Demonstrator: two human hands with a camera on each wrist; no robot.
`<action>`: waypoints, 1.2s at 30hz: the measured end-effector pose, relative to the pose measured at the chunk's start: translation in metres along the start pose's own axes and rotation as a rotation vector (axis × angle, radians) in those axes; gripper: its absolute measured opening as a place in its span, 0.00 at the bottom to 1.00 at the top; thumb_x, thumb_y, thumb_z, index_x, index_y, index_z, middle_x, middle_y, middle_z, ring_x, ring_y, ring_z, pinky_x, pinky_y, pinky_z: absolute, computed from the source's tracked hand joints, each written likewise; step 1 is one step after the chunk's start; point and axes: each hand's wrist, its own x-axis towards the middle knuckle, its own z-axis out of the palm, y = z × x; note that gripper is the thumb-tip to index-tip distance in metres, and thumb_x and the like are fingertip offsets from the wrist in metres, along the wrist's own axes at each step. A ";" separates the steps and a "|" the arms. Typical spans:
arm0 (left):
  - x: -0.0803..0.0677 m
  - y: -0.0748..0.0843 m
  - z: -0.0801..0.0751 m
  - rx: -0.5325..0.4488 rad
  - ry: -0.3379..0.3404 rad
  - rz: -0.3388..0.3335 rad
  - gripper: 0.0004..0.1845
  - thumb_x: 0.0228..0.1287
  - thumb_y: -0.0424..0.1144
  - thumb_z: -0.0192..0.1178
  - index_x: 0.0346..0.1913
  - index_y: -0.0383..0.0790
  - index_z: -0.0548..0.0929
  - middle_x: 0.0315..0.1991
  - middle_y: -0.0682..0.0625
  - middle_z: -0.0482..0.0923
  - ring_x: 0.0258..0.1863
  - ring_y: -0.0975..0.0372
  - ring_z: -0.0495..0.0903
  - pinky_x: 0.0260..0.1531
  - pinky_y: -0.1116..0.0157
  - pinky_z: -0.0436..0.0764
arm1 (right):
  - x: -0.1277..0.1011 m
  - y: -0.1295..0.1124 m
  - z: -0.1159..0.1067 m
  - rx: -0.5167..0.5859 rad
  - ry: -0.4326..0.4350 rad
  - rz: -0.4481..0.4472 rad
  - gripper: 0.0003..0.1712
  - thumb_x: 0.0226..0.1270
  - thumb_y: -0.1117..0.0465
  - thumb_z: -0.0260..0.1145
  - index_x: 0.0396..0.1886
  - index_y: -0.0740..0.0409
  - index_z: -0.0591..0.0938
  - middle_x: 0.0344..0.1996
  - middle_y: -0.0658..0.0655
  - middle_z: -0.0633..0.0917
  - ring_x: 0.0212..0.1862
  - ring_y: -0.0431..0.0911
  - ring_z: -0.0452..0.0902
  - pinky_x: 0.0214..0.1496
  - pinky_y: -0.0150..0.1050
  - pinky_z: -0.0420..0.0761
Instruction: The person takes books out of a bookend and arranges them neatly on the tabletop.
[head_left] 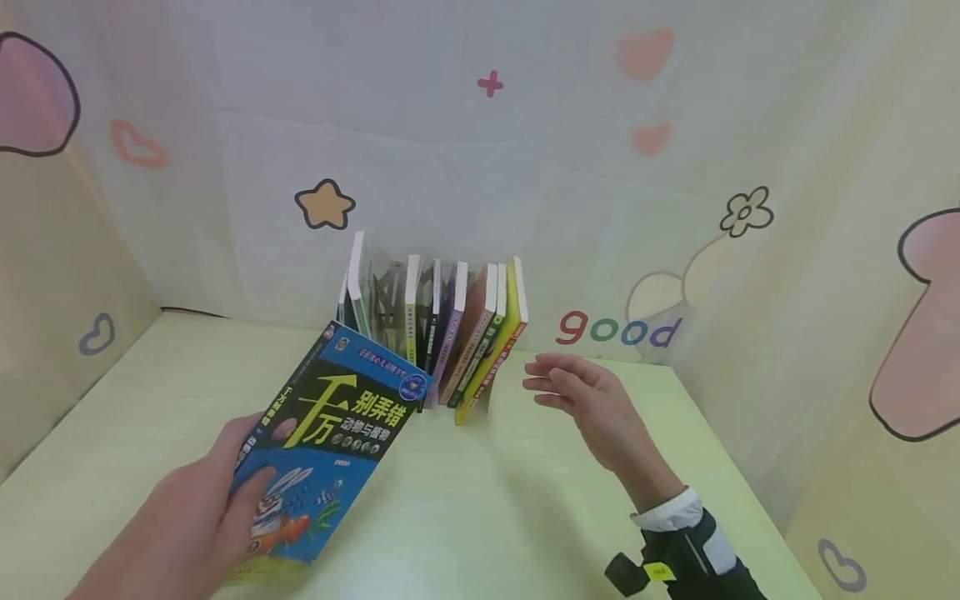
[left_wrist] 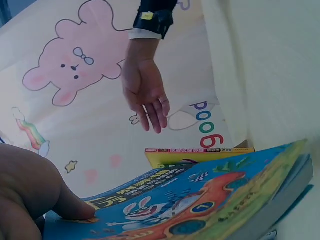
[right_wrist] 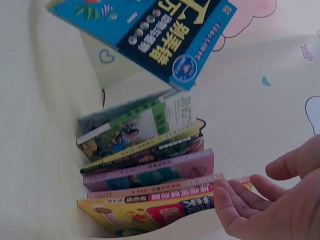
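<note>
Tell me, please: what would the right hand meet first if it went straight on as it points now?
Most likely the yellow book at the right end of the row of books: in the head view the right hand points towards it, though depth is unclear.

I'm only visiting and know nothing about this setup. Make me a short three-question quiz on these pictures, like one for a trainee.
1. Which hand holds the blue book?
2. In the head view, which book is at the right end of the row of books?
A. a purple one
B. a yellow one
C. a white one
3. True or false: the right hand holds nothing.

Key:
1. The left hand.
2. B, the yellow book.
3. True.
</note>
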 end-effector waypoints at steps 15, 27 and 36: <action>-0.001 -0.026 -0.009 -0.266 -0.084 -0.111 0.42 0.80 0.46 0.56 0.80 0.31 0.44 0.62 0.30 0.73 0.44 0.54 0.83 0.43 0.52 0.88 | 0.036 0.005 -0.012 -0.095 0.099 -0.076 0.20 0.82 0.63 0.57 0.67 0.67 0.76 0.62 0.65 0.81 0.62 0.56 0.79 0.61 0.38 0.81; -0.001 -0.047 -0.020 -0.495 -0.150 -0.227 0.48 0.82 0.51 0.52 0.81 0.29 0.33 0.57 0.33 0.77 0.39 0.58 0.85 0.39 0.54 0.89 | 0.059 0.012 -0.008 -0.262 0.163 -0.160 0.23 0.81 0.63 0.60 0.70 0.65 0.76 0.64 0.65 0.80 0.62 0.57 0.78 0.62 0.38 0.80; -0.005 -0.059 -0.025 -0.641 -0.182 -0.278 0.49 0.80 0.55 0.52 0.81 0.31 0.33 0.49 0.44 0.84 0.39 0.52 0.88 0.40 0.52 0.89 | 0.083 0.014 0.001 -0.387 0.159 -0.259 0.25 0.81 0.63 0.59 0.73 0.62 0.74 0.64 0.64 0.81 0.61 0.57 0.81 0.64 0.51 0.79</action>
